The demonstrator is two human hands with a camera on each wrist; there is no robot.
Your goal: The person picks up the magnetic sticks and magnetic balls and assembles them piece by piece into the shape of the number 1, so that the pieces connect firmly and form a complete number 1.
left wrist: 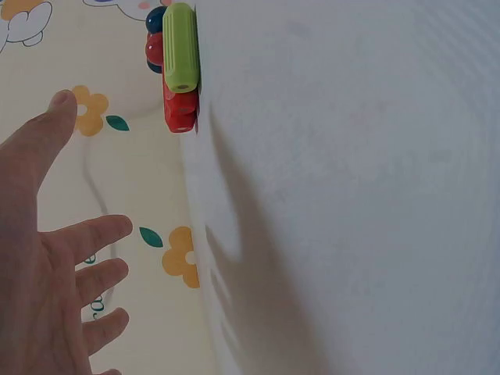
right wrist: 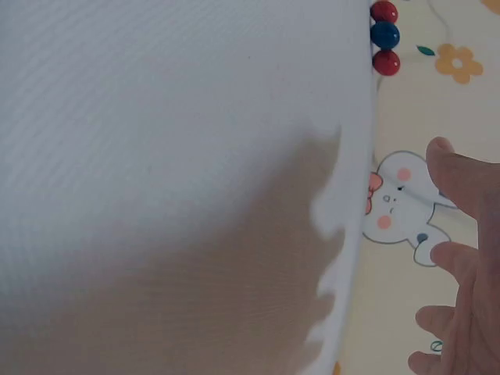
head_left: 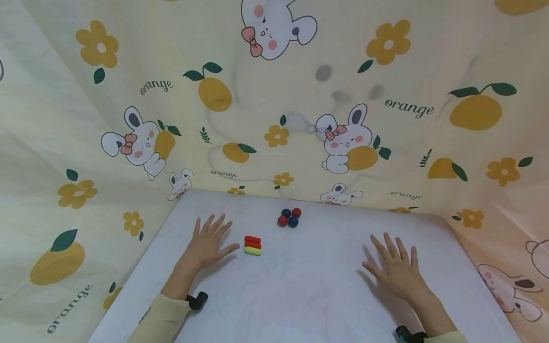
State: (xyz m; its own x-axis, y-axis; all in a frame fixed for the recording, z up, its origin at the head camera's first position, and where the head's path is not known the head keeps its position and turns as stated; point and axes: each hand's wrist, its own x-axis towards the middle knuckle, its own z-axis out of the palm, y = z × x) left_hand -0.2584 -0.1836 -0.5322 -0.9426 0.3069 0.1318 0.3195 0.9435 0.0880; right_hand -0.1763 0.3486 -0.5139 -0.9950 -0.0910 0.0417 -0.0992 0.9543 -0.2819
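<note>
My left hand (head_left: 208, 245) hovers over the left part of the white table, fingers spread and holding nothing. Just right of its thumb lie two red blocks (head_left: 252, 239) and a yellow-green block (head_left: 252, 251), short ribbed bars side by side in a stack-like row. Farther back sits a tight cluster of balls: two red balls (head_left: 282, 221) and two dark blue balls (head_left: 293, 222). Over the right side, my right hand (head_left: 396, 267) is spread out too, touching none of these things. In the left wrist view the green block (left wrist: 181, 48) partly hides the balls.
The white tabletop (head_left: 300, 286) reaches back to a cream cloth (head_left: 266, 95) printed with rabbits, oranges and flowers, which rises behind and along both sides. A black strap device (head_left: 197, 301) is on the left wrist, another (head_left: 409, 335) on the right.
</note>
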